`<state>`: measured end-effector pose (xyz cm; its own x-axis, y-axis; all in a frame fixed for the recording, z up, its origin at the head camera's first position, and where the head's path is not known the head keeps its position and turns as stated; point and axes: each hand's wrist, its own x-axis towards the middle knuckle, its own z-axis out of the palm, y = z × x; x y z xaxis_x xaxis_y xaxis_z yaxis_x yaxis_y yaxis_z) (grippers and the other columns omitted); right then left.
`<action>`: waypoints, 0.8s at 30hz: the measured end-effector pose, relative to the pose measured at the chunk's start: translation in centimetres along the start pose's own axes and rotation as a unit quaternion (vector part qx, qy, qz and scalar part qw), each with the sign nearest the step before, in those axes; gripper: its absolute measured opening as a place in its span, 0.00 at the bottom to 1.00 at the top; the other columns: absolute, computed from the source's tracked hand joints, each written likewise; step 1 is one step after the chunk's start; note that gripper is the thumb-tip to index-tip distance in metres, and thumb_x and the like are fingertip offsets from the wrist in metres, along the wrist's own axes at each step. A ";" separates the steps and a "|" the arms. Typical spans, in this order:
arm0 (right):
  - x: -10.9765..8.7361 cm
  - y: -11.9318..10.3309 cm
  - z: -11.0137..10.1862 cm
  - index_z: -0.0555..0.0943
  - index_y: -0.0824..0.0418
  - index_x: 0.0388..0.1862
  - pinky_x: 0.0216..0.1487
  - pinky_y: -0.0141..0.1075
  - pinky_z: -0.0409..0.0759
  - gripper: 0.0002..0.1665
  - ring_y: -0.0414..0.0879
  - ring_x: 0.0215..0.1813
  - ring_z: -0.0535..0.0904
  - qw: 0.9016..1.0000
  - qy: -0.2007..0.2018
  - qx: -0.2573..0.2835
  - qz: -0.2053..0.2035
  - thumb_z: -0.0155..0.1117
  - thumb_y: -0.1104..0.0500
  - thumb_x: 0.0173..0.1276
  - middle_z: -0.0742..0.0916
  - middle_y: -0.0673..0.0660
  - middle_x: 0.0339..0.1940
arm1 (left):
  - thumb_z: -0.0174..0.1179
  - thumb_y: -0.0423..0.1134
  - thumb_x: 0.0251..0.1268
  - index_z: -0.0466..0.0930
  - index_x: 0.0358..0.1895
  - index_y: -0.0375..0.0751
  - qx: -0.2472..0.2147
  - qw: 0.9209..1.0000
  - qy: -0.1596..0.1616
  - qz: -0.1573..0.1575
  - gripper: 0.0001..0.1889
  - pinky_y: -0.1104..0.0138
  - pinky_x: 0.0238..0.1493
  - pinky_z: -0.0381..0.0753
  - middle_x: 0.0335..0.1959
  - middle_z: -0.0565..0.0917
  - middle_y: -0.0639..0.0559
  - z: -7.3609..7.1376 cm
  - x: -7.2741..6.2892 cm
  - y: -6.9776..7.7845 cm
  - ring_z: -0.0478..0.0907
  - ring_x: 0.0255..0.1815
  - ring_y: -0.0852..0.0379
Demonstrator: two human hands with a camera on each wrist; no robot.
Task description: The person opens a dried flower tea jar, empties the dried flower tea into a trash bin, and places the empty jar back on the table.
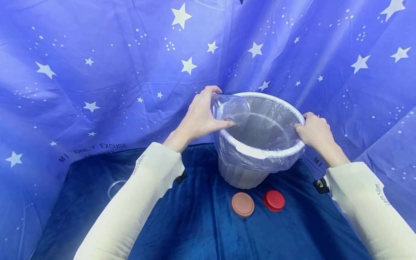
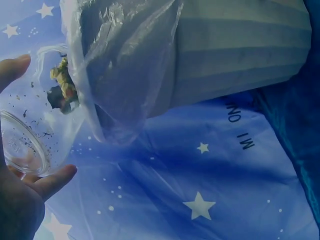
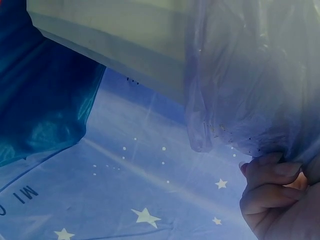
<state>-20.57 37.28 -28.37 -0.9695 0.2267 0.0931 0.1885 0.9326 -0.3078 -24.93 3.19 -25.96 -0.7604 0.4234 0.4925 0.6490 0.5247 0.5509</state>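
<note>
In the head view my left hand [image 1: 200,115] grips a clear jar [image 1: 232,107] lying tipped on its side, its mouth over the near-left rim of a trash bin [image 1: 243,175]. Small dark crumbs cling inside the jar, and a clump of yellowish and dark dried bits [image 2: 62,85] sits at its mouth in the left wrist view. The bin is pale and ribbed, lined with a clear plastic bag [image 1: 224,151] folded over the rim, and leans a little. On its right side my right hand [image 1: 315,131] pinches the rim and the bag, fingers curled underneath.
Two round lids lie on the dark blue cloth [image 1: 201,224] before the bin: a pinkish-brown lid [image 1: 242,204] and a red lid [image 1: 274,201]. Partly behind the left sleeve shows a clear round rim [image 1: 113,187]. A blue star-printed curtain [image 1: 113,72] stands close behind.
</note>
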 end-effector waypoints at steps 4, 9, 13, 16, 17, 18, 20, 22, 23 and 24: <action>0.0 0.0 0.1 0.66 0.77 0.62 0.48 0.67 0.72 0.32 0.81 0.52 0.72 1.000 0.000 0.000 0.000 0.48 0.53 0.70 0.77 0.81 0.51 | 0.76 0.54 0.44 0.68 0.63 0.45 0.027 0.999 -0.011 0.016 0.42 0.56 0.60 0.71 0.58 0.76 0.47 0.2 0.3 0.4 0.71 0.57 0.48; -0.2 -0.1 0.0 0.66 0.77 0.61 0.48 0.67 0.72 0.32 0.81 0.52 0.71 1.000 0.001 -0.001 0.000 0.48 0.53 0.69 0.77 0.81 0.51 | 0.74 0.55 0.46 0.69 0.65 0.52 0.053 0.997 -0.047 0.014 0.39 0.53 0.62 0.70 0.60 0.75 0.46 0.2 0.9 1.1 0.70 0.61 0.46; -0.4 0.0 0.0 0.67 0.77 0.61 0.48 0.67 0.72 0.31 0.81 0.51 0.72 1.000 0.000 0.000 0.000 0.48 0.53 0.70 0.77 0.81 0.50 | 0.74 0.56 0.47 0.71 0.65 0.57 0.059 0.996 -0.072 0.010 0.38 0.52 0.64 0.69 0.61 0.75 0.47 0.2 1.4 1.9 0.69 0.63 0.46; -0.3 0.0 0.0 0.67 0.77 0.60 0.47 0.67 0.72 0.31 0.80 0.51 0.72 1.000 0.000 0.000 -0.001 0.48 0.53 0.70 0.78 0.80 0.50 | 0.73 0.56 0.47 0.71 0.66 0.59 0.060 0.995 -0.081 0.011 0.38 0.52 0.64 0.69 0.62 0.75 0.48 0.4 1.6 2.3 0.69 0.63 0.47; -0.3 0.0 0.0 0.67 0.77 0.60 0.47 0.67 0.72 0.31 0.80 0.51 0.72 1.000 0.000 0.000 -0.001 0.48 0.53 0.70 0.78 0.80 0.50 | 0.73 0.56 0.47 0.71 0.66 0.59 0.061 0.995 -0.082 0.012 0.38 0.53 0.64 0.69 0.62 0.75 0.48 0.4 1.6 2.4 0.69 0.63 0.47; -0.3 0.0 0.0 0.67 0.77 0.60 0.46 0.66 0.72 0.31 0.80 0.50 0.72 1.000 0.001 0.000 -0.002 0.48 0.53 0.69 0.78 0.80 0.49 | 0.73 0.55 0.47 0.71 0.67 0.59 0.061 0.995 -0.082 0.013 0.38 0.53 0.64 0.69 0.62 0.75 0.47 0.5 1.7 2.5 0.68 0.63 0.46; -0.2 0.0 0.0 0.67 0.77 0.61 0.47 0.67 0.72 0.31 0.80 0.51 0.72 1.000 0.001 0.000 -0.003 0.48 0.53 0.69 0.78 0.80 0.50 | 0.73 0.55 0.47 0.71 0.68 0.60 0.060 0.995 -0.082 0.014 0.39 0.53 0.63 0.70 0.62 0.74 0.47 0.7 1.7 2.7 0.68 0.62 0.46; -0.2 -0.1 -0.1 0.67 0.77 0.61 0.47 0.67 0.72 0.31 0.80 0.51 0.72 1.000 0.001 0.000 -0.003 0.48 0.53 0.69 0.78 0.80 0.50 | 0.74 0.54 0.47 0.70 0.69 0.62 0.058 0.995 -0.080 0.015 0.40 0.54 0.62 0.71 0.62 0.73 0.46 0.9 1.7 2.8 0.68 0.62 0.46; -0.2 -0.1 -0.1 0.67 0.77 0.60 0.47 0.67 0.72 0.31 0.80 0.50 0.72 1.000 0.001 -0.001 -0.003 0.49 0.53 0.70 0.78 0.81 0.50 | 0.74 0.54 0.47 0.69 0.70 0.62 0.056 0.995 -0.079 0.015 0.41 0.55 0.62 0.71 0.62 0.72 0.46 1.0 1.7 2.8 0.69 0.61 0.47; -0.2 -0.1 -0.1 0.67 0.77 0.60 0.47 0.67 0.72 0.31 0.80 0.50 0.72 1.000 0.001 -0.002 -0.002 0.49 0.53 0.70 0.78 0.81 0.50 | 0.74 0.53 0.47 0.69 0.71 0.63 0.053 0.995 -0.077 0.016 0.42 0.55 0.61 0.71 0.62 0.72 0.45 1.1 1.7 2.8 0.69 0.61 0.47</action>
<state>-20.42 37.15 -28.20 -0.9700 0.2232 0.0960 0.1850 0.9346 -0.3038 -24.38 6.19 -24.30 -0.7389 0.5461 0.3947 0.6734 0.5804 0.4579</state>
